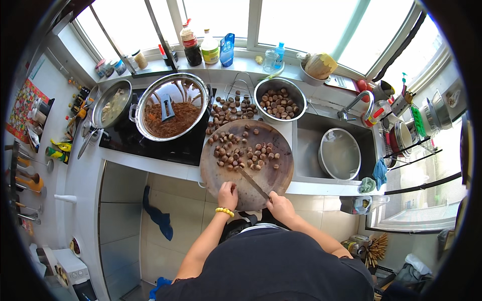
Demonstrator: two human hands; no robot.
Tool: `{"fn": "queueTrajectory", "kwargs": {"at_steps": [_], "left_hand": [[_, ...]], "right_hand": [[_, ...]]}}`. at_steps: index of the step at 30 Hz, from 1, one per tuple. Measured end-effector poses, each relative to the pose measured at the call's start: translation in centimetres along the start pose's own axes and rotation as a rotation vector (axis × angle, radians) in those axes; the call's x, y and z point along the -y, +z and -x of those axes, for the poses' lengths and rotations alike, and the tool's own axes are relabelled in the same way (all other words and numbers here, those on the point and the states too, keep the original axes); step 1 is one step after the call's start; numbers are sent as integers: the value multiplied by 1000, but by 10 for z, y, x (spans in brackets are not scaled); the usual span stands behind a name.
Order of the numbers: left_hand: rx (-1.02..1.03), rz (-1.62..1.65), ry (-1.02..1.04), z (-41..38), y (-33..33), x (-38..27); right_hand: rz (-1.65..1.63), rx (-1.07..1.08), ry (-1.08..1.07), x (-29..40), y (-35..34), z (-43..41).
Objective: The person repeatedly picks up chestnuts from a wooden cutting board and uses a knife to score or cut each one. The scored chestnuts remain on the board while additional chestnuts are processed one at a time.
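My right hand (pixel 280 206) is closed round the handle of a kitchen knife (pixel 254 183), whose blade points up and left over a round wooden board (pixel 276 184). My left hand (pixel 228 195) rests at the board's near left part, fingers curled; whether it holds something is hidden. Many chestnuts (pixel 260 154) are scattered over the board's middle and far part, some of them near the knife tip. Beyond the board, more chestnuts (pixel 233 111) lie on the counter, and a steel pot (pixel 280 81) holds others.
Left of the board, a lidded pan (pixel 171 133) with reddish-brown food and a pan of pale broth (pixel 113 103) stand on the black cooktop (pixel 169 152). At the right, a metal basin (pixel 339 154) sits in the sink (pixel 308 146). Bottles (pixel 191 45) line the windowsill.
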State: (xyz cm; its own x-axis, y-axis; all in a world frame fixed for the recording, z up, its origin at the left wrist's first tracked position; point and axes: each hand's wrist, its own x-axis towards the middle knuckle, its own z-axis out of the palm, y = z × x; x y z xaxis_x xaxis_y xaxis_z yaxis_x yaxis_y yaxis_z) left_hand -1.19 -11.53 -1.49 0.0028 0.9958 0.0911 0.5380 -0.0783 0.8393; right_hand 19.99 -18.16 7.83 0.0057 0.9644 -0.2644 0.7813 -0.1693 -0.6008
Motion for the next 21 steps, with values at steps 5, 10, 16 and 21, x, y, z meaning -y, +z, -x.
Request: {"fn": "queueTrajectory", "kwargs": {"at_steps": [5, 10, 16, 21], "left_hand": [[3, 310, -330, -14, 19, 12], [131, 96, 4, -25, 9, -32], [269, -146, 364, -29, 31, -33], [308, -94, 326, -45, 39, -28]], "right_hand": [[-75, -15, -2, 2, -8, 1], [-156, -179, 53, -13, -14, -3], [-257, -200, 102, -18, -25, -6], [-274, -220, 132, -26, -21, -6]]}}
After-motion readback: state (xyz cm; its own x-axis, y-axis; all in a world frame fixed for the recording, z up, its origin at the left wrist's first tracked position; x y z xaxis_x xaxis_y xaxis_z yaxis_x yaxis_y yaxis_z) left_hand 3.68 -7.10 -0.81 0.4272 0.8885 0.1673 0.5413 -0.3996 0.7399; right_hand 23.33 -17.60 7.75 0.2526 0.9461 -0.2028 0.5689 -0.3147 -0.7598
